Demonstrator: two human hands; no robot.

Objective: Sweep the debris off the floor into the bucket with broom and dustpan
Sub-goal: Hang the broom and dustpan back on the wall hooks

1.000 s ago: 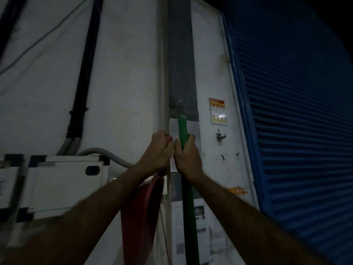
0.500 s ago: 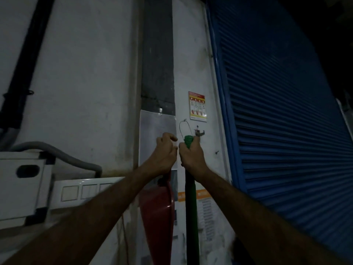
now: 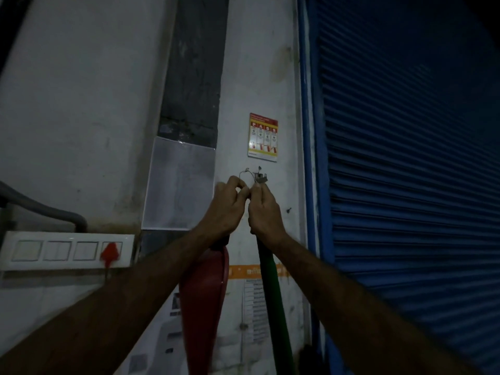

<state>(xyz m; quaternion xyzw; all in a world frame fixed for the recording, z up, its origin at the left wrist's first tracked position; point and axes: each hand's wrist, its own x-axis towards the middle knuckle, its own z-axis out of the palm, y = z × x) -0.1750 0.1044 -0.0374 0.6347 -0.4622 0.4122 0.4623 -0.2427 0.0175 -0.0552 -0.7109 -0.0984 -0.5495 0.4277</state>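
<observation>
Dim white wall (image 3: 81,104), blue shutter (image 3: 405,185) — both hands raised at a wall hook (image 3: 260,177).
Left hand (image 3: 226,209) grips the red dustpan (image 3: 203,307) and pinches a wire loop (image 3: 244,173); right hand (image 3: 263,212) grips the green broom handle (image 3: 273,307) — a missed hook could drop it.

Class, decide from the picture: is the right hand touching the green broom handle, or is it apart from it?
Touching. The head view shows the right hand with its fingers curled round the top of the green broom handle, which emerges directly beneath the palm.

A small red and yellow sign (image 3: 263,137) on the white wall (image 3: 81,117) carries the letters P, A, S, S across four panels (its finer print is too small to read). The orange-banded notice (image 3: 255,301) below is illegible.
</observation>
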